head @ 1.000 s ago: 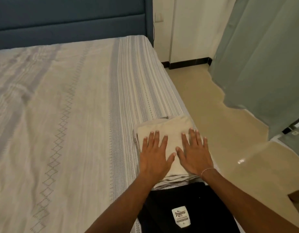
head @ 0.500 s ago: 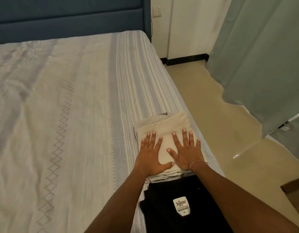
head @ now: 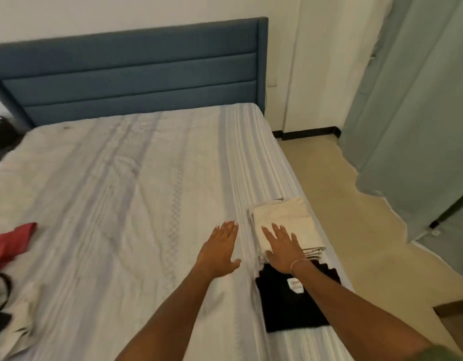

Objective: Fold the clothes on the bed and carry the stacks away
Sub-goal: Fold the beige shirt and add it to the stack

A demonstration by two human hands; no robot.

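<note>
Now, right hand [head: 284, 247]: flat, fingers straight, on beige folded stack [head: 282, 221], lower right of frame
Left hand [head: 221, 250]: wide, holding nothing, just left of stack

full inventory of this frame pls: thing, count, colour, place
Folded beige cloth stack: 1, beige, bed's right edge.
Folded black shirt with white label: 1, black, just nearer than the beige stack.
Crumpled red garment: 1, red, bed's left edge.
Unfolded pale and dark clothes: a heap, count unclear, lower left.
Striped bedsheet: 1, white-grey, covering bed.
Padded headboard: 1, blue, far end.
Curtain: 1, grey-green, right.
Left hand: flat, over the sheet.
Right hand: flat, on the beige stack.
</note>
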